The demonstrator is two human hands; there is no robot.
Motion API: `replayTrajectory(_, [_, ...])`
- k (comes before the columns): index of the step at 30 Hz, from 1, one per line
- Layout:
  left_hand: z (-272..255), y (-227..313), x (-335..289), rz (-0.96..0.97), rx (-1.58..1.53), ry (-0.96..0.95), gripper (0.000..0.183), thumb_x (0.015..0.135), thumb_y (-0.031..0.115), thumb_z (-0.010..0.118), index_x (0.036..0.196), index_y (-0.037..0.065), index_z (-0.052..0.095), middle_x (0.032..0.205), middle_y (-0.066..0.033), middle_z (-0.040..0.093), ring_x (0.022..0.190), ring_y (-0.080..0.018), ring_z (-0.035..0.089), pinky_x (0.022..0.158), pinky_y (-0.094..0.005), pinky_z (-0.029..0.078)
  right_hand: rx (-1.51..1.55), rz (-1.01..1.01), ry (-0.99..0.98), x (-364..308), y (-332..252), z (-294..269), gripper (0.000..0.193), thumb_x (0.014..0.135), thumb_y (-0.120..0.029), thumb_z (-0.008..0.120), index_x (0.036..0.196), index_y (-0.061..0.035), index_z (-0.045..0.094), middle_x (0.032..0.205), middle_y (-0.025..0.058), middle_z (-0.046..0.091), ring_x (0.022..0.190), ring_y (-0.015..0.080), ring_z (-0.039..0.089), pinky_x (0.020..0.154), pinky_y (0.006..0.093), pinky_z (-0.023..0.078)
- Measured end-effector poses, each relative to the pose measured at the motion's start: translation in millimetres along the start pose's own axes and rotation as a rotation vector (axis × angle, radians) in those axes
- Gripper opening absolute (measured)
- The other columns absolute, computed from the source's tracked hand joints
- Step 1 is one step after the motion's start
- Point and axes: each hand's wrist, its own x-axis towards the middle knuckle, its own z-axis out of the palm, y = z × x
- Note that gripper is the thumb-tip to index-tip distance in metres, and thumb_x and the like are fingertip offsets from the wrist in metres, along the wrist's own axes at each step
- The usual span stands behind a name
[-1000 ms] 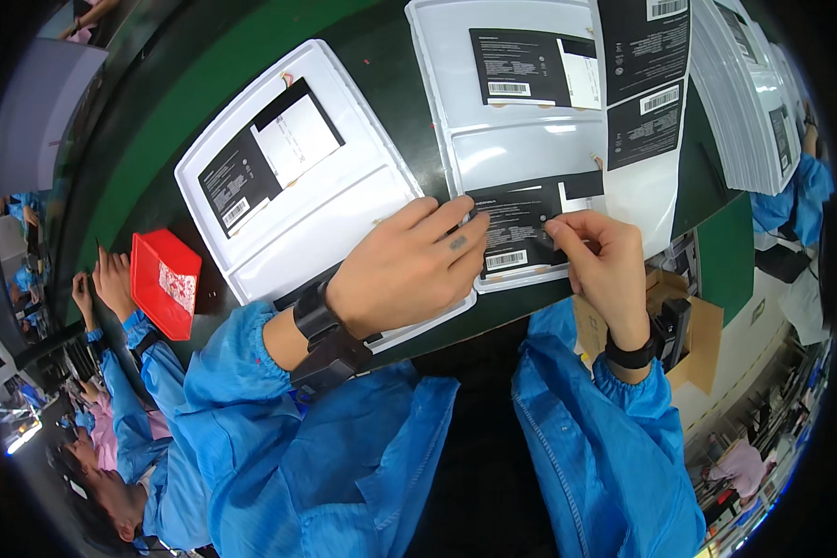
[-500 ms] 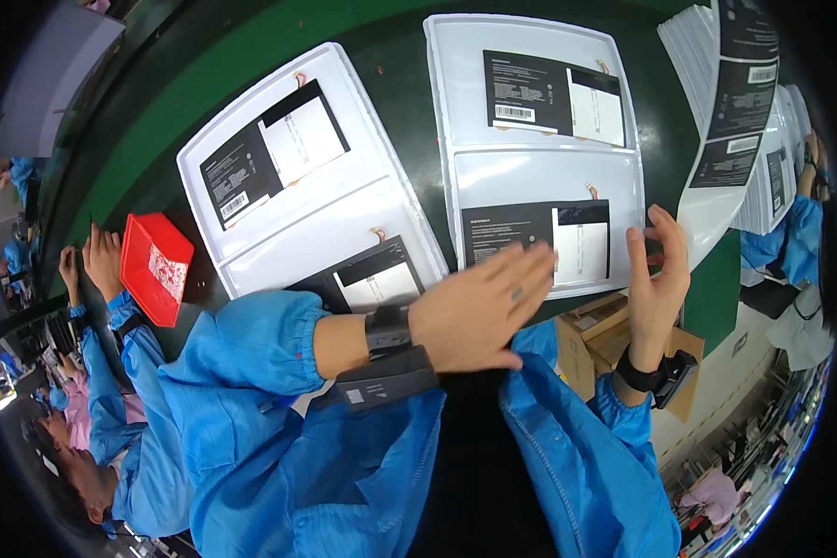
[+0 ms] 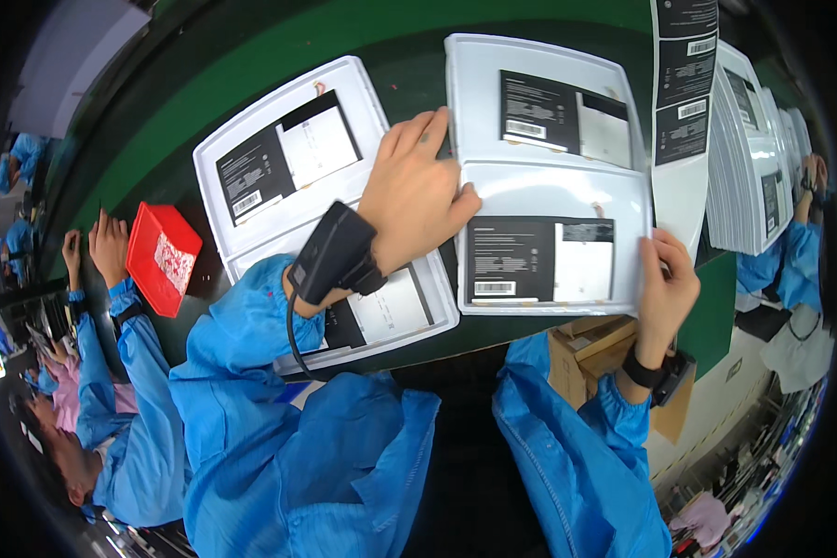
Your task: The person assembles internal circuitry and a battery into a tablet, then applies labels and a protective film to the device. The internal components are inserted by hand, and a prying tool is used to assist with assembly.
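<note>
A white plastic tray (image 3: 553, 179) lies on the table in front of me, with a black-labelled flat battery pack (image 3: 511, 256) in its near compartment and another battery pack (image 3: 539, 107) in the far one. My left hand (image 3: 414, 191) grips this tray's left edge, its thumb over the rim. At the right edge, near the close corner, my right hand (image 3: 668, 284) pinches the rim between thumb and fingers. A second white tray (image 3: 367, 88) sits on the left with two similar packs; my left forearm partly covers its near one.
A strip of black printed labels (image 3: 684, 102) hangs at the right, before a tall stack of white trays (image 3: 735, 200). On the left stands a red bin (image 3: 163, 260) with small white bits, beside a co-worker's hand (image 3: 108, 246). Below the table edge is a cardboard box (image 3: 591, 349).
My left hand has moved from over the near pack, away and leftward, to the right tray's left edge. My right hand has closed on its right rim. The whole view has shifted slightly.
</note>
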Motion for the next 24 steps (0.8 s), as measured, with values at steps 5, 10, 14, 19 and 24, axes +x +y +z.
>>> replayTrajectory(5, [-50,-8,9,-0.385,-0.841,-0.172,0.025,0.090,0.012,0.066,0.072,-0.001,0.053,0.078,-0.0084,0.062,0.071,-0.0141,0.066,0.062,-0.0284,0.051,0.135,-0.079,0.054,10,-43,-21,0.012,0.090,-0.004,0.073,0.094,0.0068,0.073,0.108,0.0112,0.072,0.095,0.0144,0.064,0.077,0.0250,0.050])
replayTrajectory(10, [-94,-21,-31,-0.599,-1.165,-0.162,0.027,0.095,0.011,0.069,0.078,0.006,0.048,0.069,0.0022,0.055,0.057,-0.0064,0.061,0.046,-0.0215,0.048,0.286,-0.120,-0.034,0,-72,-10,0.005,0.090,0.002,0.071,0.094,0.0057,0.071,0.112,0.0104,0.069,0.093,0.0108,0.063,0.068,0.0193,0.049])
replayTrajectory(14, [-120,-33,-89,-0.758,-1.020,-0.040,0.031,0.095,0.009,0.069,0.078,0.009,0.044,0.070,0.0029,0.054,0.058,-0.0041,0.058,0.044,-0.0209,0.044,0.339,-0.173,-0.251,-16,-99,28,0.006,0.086,0.002,0.074,0.091,0.0040,0.072,0.105,0.0069,0.068,0.079,0.0077,0.061,0.060,0.0177,0.047])
replayTrajectory(19, [-128,-52,-165,-0.908,-0.887,0.287,0.022,0.095,0.008,0.067,0.102,0.006,0.046,0.075,-0.0028,0.064,0.048,-0.0049,0.055,0.035,-0.0201,0.036,0.497,-0.136,-0.508,-41,-134,81,0.011,0.083,0.002,0.075,0.094,0.0061,0.074,0.104,0.0092,0.068,0.080,0.0124,0.067,0.062,0.0220,0.057])
replayTrajectory(24, [-119,-60,-201,-0.998,-0.529,0.303,0.028,0.094,0.010,0.067,0.114,0.001,0.050,0.063,-0.0056,0.063,0.046,-0.0077,0.054,0.041,-0.0252,0.039,0.436,-0.319,-0.544,-56,-148,115,0.012,0.079,0.002,0.077,0.089,0.0068,0.071,0.108,0.0109,0.068,0.074,0.0143,0.067,0.057,0.0233,0.056])
